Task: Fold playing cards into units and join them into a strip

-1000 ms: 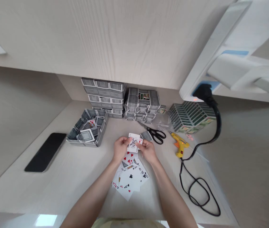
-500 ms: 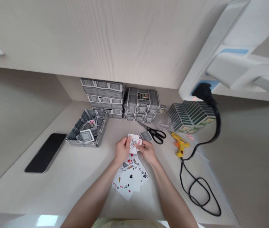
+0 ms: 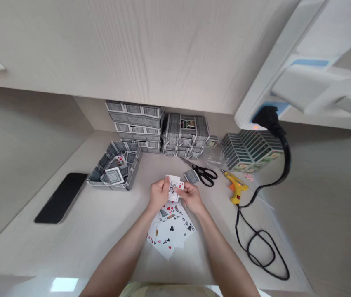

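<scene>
Between my two hands are playing cards (image 3: pixel 172 189), a joker in front and a red seven partly showing behind it. My left hand (image 3: pixel 159 194) pinches the left edge of the cards, thumb on top. From the right, my right hand (image 3: pixel 191 197) grips them too, its thumb lying over the joker's side. Below the hands a loose pile of face-up cards (image 3: pixel 172 233) is spread on the table, with aces and a three among them. Just beyond my right hand lies a small face-down stack of cards (image 3: pixel 191 176), beside black-handled scissors (image 3: pixel 206 175).
An open box made of cards (image 3: pixel 126 186) holds loose cards at left, near a black phone (image 3: pixel 61 199). Card-built boxes (image 3: pixel 138 119) stand stacked at the back. At right are a yellow glue gun (image 3: pixel 236 187), its looping black cord (image 3: pixel 257 234) and green-edged card packs (image 3: pixel 246 152).
Hardly anything differs. The joker has shifted slightly left and tilted a little in my fingers; both hands stay in place. The whole view has moved very slightly.
</scene>
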Demonstrator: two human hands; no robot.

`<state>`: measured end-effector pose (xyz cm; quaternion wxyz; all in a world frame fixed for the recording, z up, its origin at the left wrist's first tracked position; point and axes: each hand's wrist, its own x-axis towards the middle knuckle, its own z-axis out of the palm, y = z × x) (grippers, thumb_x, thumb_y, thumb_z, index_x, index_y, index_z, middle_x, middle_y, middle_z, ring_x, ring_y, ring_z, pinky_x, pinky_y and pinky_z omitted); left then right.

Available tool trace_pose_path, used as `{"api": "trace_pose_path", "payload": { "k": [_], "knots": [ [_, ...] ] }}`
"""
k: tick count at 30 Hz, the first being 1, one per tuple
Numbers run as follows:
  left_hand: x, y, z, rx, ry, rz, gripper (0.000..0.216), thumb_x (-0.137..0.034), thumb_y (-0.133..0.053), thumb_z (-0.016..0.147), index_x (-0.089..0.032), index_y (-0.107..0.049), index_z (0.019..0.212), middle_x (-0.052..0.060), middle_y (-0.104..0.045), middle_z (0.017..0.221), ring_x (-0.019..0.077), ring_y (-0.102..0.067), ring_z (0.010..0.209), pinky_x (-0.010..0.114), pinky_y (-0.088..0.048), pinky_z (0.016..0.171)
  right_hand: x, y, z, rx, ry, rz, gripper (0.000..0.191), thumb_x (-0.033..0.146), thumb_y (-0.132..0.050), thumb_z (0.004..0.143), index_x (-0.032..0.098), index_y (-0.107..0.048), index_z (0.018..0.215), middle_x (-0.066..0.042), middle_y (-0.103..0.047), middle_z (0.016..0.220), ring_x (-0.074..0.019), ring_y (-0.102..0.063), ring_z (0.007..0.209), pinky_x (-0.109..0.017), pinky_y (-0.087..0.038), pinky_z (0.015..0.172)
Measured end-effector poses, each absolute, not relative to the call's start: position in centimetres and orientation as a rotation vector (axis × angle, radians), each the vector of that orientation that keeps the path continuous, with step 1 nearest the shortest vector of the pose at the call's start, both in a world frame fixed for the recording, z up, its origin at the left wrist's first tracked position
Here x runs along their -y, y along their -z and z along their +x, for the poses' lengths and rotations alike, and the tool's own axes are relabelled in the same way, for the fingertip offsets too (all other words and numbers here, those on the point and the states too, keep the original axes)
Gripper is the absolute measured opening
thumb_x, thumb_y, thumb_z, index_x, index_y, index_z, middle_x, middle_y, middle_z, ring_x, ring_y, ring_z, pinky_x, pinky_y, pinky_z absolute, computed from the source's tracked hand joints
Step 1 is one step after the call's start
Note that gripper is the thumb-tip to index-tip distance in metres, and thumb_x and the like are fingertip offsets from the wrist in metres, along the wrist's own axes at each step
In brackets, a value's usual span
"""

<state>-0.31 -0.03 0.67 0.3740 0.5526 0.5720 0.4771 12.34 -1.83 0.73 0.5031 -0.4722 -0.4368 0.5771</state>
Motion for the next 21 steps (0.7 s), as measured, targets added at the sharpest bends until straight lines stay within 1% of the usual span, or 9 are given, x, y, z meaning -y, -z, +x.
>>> {"api": "trace_pose_path", "payload": {
  "k": [5,9,11,14,16,19,21],
  "knots": [
    [-0.1,-0.7,-0.2,-1.477,-1.229,1.425,0.047,-0.049,-0.041,0.080,-0.016,-0.039,0.047,-0.004,-0.037,0.044,0.0073,-0.033,0.045,0.020,-0.026,0.043,1.7,-0.9,12.3,1.002,-1.390,-1.146,0.032,0.042,-0.071,0.061,0.013,-0.062,0.072,0.006,-0.049,0.040,-0.0023,-0.028,0.028,-0.018,-0.018,0.027],
    [-0.3,-0.6,-0.2,-1.471,-1.194,1.390,0.050,-0.054,-0.045,0.076,-0.016,-0.036,0.046,-0.005,-0.035,0.044,0.0071,-0.032,0.045,0.020,-0.026,0.043,1.6,-1.1,12.4,0.954,-1.338,-1.173,0.031,0.041,-0.072,0.060,0.012,-0.063,0.070,0.004,-0.052,0.043,-0.0024,-0.029,0.030,-0.018,-0.018,0.028],
    [-0.5,-0.5,-0.3,-1.428,-1.179,1.343,0.050,-0.057,-0.046,0.075,-0.016,-0.038,0.048,-0.004,-0.037,0.046,0.0076,-0.034,0.047,0.020,-0.028,0.044,1.5,-1.3,12.4,0.941,-1.317,-1.174,0.030,0.040,-0.072,0.061,0.012,-0.063,0.070,0.002,-0.055,0.046,-0.0024,-0.029,0.031,-0.018,-0.019,0.029],
    [-0.6,-0.5,-0.5,-1.281,-1.163,1.236,0.052,-0.060,-0.038,0.078,-0.015,-0.043,0.052,-0.002,-0.042,0.050,0.0086,-0.037,0.049,0.020,-0.030,0.046,1.5,-1.6,12.4,0.926,-1.296,-1.178,0.031,0.039,-0.072,0.061,0.012,-0.064,0.074,0.000,-0.060,0.052,-0.0027,-0.030,0.032,-0.019,-0.019,0.030],
    [-0.6,-0.6,-0.7,-1.193,-1.142,1.203,0.052,-0.059,-0.036,0.079,-0.015,-0.044,0.053,-0.003,-0.041,0.049,0.0083,-0.036,0.047,0.020,-0.030,0.046,1.4,-1.8,12.5,0.910,-1.279,-1.186,0.032,0.040,-0.072,0.060,0.012,-0.064,0.073,0.001,-0.059,0.050,-0.0033,-0.030,0.032,-0.019,-0.021,0.030],
    [-0.7,-0.8,-1.0,-1.142,-1.084,1.264,0.045,-0.054,-0.047,0.075,-0.015,-0.043,0.054,-0.005,-0.039,0.048,0.0074,-0.035,0.046,0.020,-0.028,0.045,1.4,-1.8,12.7,0.904,-1.257,-1.189,0.030,0.040,-0.072,0.059,0.013,-0.063,0.070,0.004,-0.053,0.044,-0.0040,-0.030,0.032,-0.020,-0.022,0.031],
    [-0.7,-0.8,-1.2,-1.160,-1.054,1.336,0.042,-0.050,-0.052,0.074,-0.016,-0.041,0.053,-0.005,-0.037,0.048,0.0071,-0.034,0.047,0.019,-0.027,0.044,1.4,-1.7,12.8,0.915,-1.252,-1.198,0.030,0.041,-0.072,0.060,0.014,-0.063,0.070,0.005,-0.050,0.041,-0.0042,-0.029,0.031,-0.020,-0.022,0.031]
  ]
}}
